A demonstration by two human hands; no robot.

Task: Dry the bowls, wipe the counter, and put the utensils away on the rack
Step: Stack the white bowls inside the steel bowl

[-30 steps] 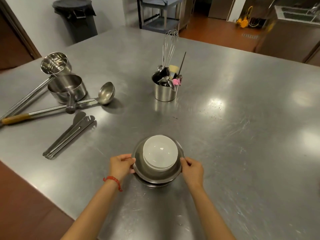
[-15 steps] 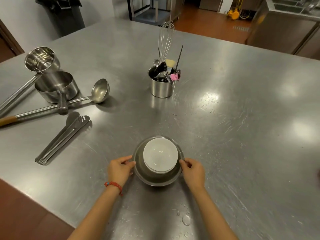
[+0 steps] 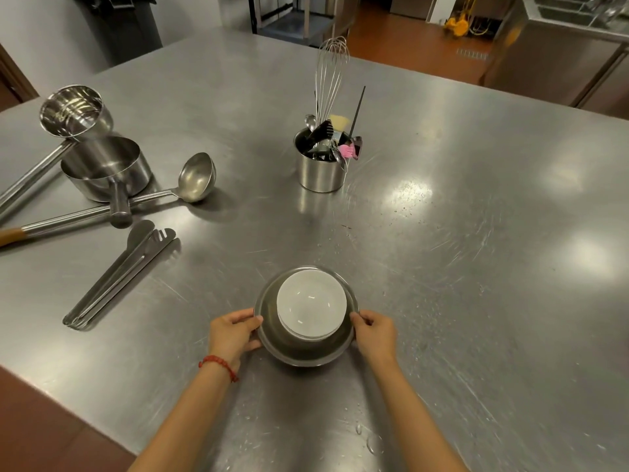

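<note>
A steel mixing bowl [image 3: 269, 335] sits near the front of the steel counter [image 3: 459, 250] with stacked white bowls [image 3: 311, 304] inside it. My left hand [image 3: 233, 332] grips the steel bowl's left rim and my right hand [image 3: 376, 333] grips its right rim. A steel canister [image 3: 320, 172] holding a whisk, spoons, brushes and other utensils stands behind the bowls. Tongs [image 3: 119, 275], a ladle [image 3: 195, 177] and two long-handled steel pots [image 3: 102, 165] lie at the left.
Water drops [image 3: 372, 441] lie on the counter close to its front edge, right of my arms. A dark bin [image 3: 126, 25] stands beyond the far left corner. A steel sink unit [image 3: 561, 46] is at the back right. The counter's left edge runs diagonally.
The bowls have shifted slightly away from the front edge in my hands' grip. The view has tilted down, and water drops have come into sight near the front edge.
</note>
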